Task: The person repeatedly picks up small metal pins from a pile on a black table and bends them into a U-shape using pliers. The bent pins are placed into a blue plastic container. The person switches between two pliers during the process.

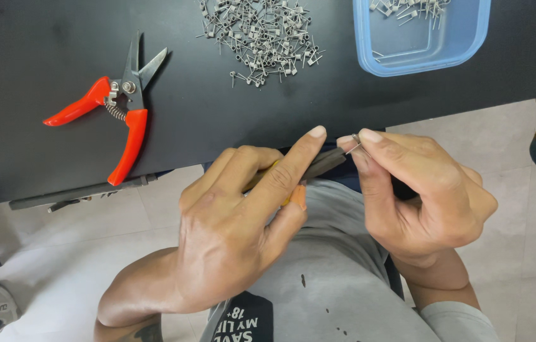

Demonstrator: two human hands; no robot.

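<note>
Head view: left hand [236,221] is closed around dark pliers [322,163] with yellow and orange grips. Right hand [420,190] pinches 1 small metal wire piece [355,147] at the pliers' tip, just off the table's [230,126] near edge. Red-handled cutters [119,107] lie near the table's left edge.

Left hand [236,221] wraps the handles of pliers [318,166], index finger stretched along them. Right hand [420,190] pinches a small wire piece [355,147] at the plier tip. Beyond the fingers on the black desk [40,50]: red-handled snips [116,107], loose wire pieces [261,38], blue tray [423,44].
</note>
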